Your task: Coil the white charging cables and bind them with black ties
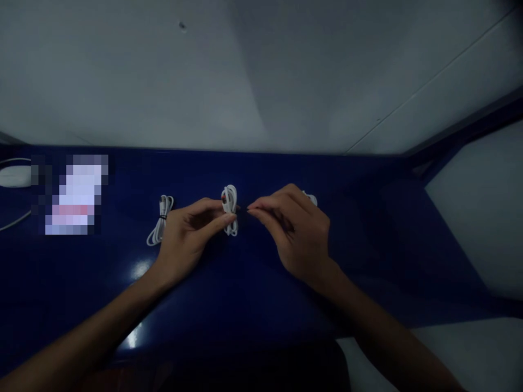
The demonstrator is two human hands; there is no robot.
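My left hand (183, 234) pinches a coiled white cable (230, 196) between thumb and fingers, above the blue tabletop. A small reddish-orange spot shows near the cable's connector. Just right of this coil, my right hand (298, 234) is closed in a pinch, thumb against forefinger. Something thin and dark shows by those fingertips, too small to name. Left of my left hand lies another bundled white cable (155, 235) with a black tie around its middle. A further white cable (311, 199) is mostly hidden behind my right hand.
On the far left of the blue table (253, 305) lies a phone-like object (77, 190), blurred by pixels, with its screen lit. Beside it sits a white device (15, 176) with cords. A pale wall (163, 81) rises along the table's back edge.
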